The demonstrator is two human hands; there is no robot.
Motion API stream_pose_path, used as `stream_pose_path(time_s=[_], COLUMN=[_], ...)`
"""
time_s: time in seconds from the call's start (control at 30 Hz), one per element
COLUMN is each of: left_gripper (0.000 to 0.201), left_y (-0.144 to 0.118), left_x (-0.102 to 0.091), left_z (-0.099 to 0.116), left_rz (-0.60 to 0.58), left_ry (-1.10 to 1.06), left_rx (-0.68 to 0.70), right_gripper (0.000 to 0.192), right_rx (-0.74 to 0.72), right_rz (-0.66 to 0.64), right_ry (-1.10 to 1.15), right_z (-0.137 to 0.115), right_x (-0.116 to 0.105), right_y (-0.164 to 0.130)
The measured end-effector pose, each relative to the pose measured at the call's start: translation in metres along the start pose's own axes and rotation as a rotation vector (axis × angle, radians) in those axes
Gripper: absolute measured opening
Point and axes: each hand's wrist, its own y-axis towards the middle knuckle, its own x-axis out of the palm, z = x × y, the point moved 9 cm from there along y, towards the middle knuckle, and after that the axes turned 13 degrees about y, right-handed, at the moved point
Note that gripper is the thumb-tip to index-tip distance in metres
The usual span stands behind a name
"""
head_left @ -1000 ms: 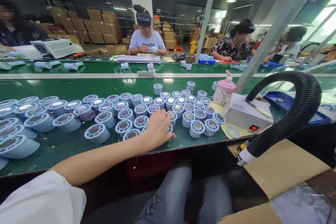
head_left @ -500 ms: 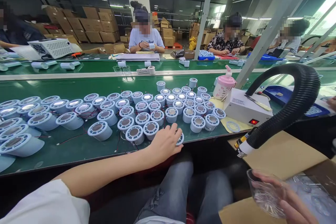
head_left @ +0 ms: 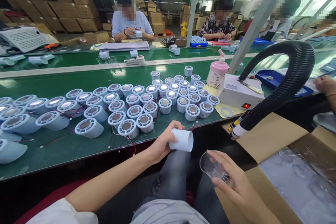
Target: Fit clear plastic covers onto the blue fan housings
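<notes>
My left hand (head_left: 166,140) is wrapped round a light-blue cylindrical housing (head_left: 181,140), held sideways above my lap with its open end turned to the right. In my right hand (head_left: 232,175) is a clear plastic cup (head_left: 214,168), its mouth tilted toward the housing. A gap separates the two pieces. Many similar housings (head_left: 127,128) stand upright on the green bench, each topped with a round grey disc in a ribbed ring. Thin red and black wires trail from several of them.
A white box (head_left: 237,92) with a lit red switch and a black flexible hose (head_left: 301,63) stand at right. Below is an open carton (head_left: 283,129) of clear plastic parts. A pink-lidded cup (head_left: 218,71) sits behind. Co-workers sit across the line; another person's hand (head_left: 327,85) shows at far right.
My left hand has lifted a housing off the bench edge and turned it on its side. My right hand has brought the clear cup leftward and up from beside the carton.
</notes>
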Motion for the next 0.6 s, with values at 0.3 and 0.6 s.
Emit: stream_pose_path(time_s=[0.3, 0.6], left_gripper=[0.054, 0.025], left_y=[-0.021, -0.021], left_x=[0.06, 0.048], left_z=[-0.071, 0.005], left_rz=[-0.42, -0.347], left_ry=[-0.344, 0.719], left_rx=[-0.56, 0.248], right_gripper=[0.055, 0.015], right_rx=[-0.213, 0.024], right_rz=[0.043, -0.085], right_ry=[-0.605, -0.287], right_z=[-0.045, -0.024], right_x=[0.021, 0.029], right_y=[0.018, 0.021])
